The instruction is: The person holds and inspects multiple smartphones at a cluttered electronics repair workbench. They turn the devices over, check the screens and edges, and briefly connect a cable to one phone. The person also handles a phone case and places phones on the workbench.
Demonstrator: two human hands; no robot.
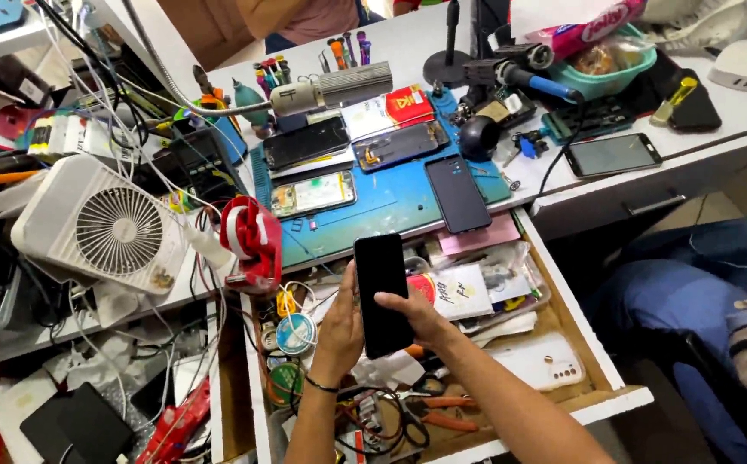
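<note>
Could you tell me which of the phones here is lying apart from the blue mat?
The phone with the greyish screen, alone on the white desk at right; the others lie on the blue mat or sit in both hands.

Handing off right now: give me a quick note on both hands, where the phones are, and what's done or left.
Left hand: grip on the left edge of the black phone, held over the open drawer.
Right hand: fingers on the phone's right side, steadying it.
Screen dark, phone looks whole.
On the blue mat: an opened phone, another dark phone and more parts.
Done or left: not clear from this view.
</note>
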